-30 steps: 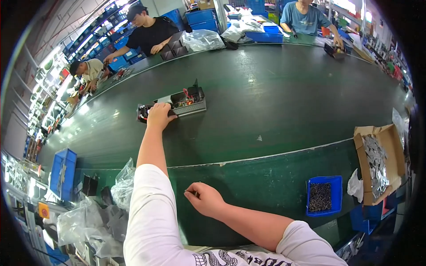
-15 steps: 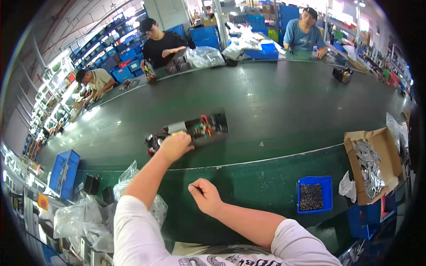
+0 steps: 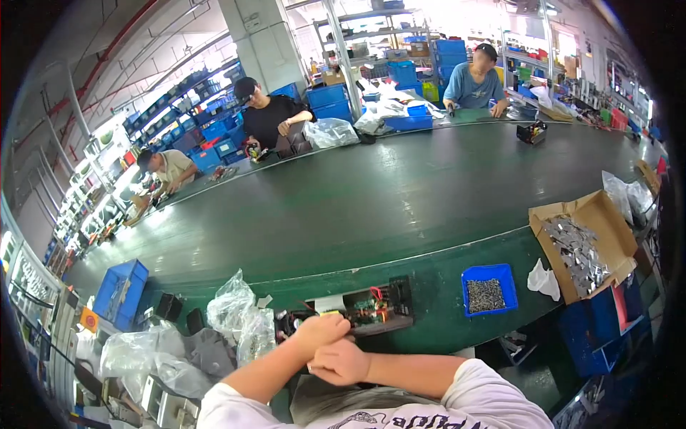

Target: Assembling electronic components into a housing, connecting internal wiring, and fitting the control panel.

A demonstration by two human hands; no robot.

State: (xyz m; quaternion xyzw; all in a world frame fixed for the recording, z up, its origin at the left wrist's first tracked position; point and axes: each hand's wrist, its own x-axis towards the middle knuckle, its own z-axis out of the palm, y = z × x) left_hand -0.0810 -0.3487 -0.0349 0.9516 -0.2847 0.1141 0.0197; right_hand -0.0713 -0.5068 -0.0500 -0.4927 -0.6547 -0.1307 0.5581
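Note:
An open electronic unit lies in front of me on the green bench. Its dark casing shows a green circuit board, red wires and a light grey part along the far side. My left hand is closed on its near edge, toward the left end. Just below, my right hand is curled and close against the left one; whatever its fingers may hold is hidden.
A blue tray of small screws and a cardboard box of metal pieces stand right. Plastic bags and a blue bin are left. Beyond the conveyor belt, several people work; another unit sits at far right.
My left hand has brought the electronic unit from the belt nearer to me, onto the bench. The right hand has come down, close to the left. The view has shifted.

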